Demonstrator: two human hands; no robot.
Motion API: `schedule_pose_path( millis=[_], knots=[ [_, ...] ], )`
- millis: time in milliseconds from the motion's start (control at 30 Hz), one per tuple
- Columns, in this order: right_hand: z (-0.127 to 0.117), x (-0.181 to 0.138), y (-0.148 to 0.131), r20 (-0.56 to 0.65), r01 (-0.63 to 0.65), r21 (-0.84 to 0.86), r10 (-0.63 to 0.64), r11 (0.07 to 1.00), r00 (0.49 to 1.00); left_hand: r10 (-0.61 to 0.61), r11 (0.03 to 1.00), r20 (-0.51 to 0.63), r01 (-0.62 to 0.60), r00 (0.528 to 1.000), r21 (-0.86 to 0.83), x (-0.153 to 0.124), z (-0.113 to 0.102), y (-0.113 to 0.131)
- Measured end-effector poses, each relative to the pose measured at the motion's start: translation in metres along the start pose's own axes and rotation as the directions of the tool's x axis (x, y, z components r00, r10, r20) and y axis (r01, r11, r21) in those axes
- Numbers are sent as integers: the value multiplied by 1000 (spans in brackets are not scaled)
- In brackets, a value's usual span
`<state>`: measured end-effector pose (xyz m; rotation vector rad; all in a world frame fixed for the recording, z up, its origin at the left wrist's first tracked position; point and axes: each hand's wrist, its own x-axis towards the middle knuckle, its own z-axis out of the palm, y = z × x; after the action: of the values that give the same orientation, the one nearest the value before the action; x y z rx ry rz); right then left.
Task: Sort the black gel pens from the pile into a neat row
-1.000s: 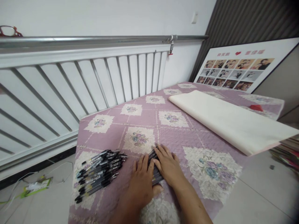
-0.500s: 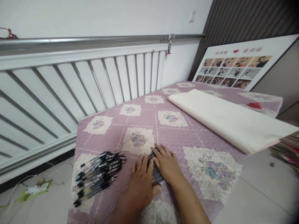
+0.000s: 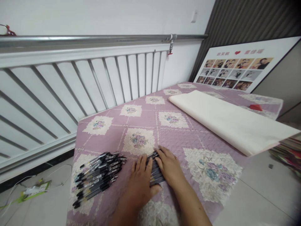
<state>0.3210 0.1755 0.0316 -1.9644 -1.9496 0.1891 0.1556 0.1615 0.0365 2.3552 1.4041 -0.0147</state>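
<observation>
My left hand [image 3: 140, 183] and my right hand [image 3: 169, 168] lie side by side on a purple quilted cloth [image 3: 178, 131] with flower squares. Between them they press together a small bundle of black pens [image 3: 155, 171], fingers laid along its sides. A larger heap of black pens [image 3: 98, 174] lies loose on the cloth to the left of my left hand.
A long cream roll of paper or cloth [image 3: 230, 121] lies across the far right of the cloth, with a small red thing [image 3: 256, 107] behind it. A white slatted rail [image 3: 70, 81] runs along the left. A photo board [image 3: 237, 67] leans at the back. Cables and green packaging [image 3: 33, 190] lie on the floor.
The hands stay on the small pen bundle and have opened apart slightly, so more of the pens shows between them. The view has shifted a little.
</observation>
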Motion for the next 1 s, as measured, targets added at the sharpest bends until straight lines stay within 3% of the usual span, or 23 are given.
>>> schedule_pose_path(
  millis=[233, 567, 833, 1000],
  knots=[
    [-6, -6, 36, -154, 4, 132, 16, 991, 988, -75, 996, -7, 74, 997, -45, -8, -2, -1],
    [-4, -23, 19, 87, -50, 20, 49, 999, 995, -39, 997, 29, 41, 999, -62, -11, -3, 8],
    [8, -20, 32, -102, 34, 258, -8, 965, 995, -39, 996, -4, 39, 999, -78, -7, -3, 17],
    [6, -19, 30, -119, 65, 381, -21, 922, 993, -38, 998, -25, 37, 999, -59, -5, 3, 14]
  ],
)
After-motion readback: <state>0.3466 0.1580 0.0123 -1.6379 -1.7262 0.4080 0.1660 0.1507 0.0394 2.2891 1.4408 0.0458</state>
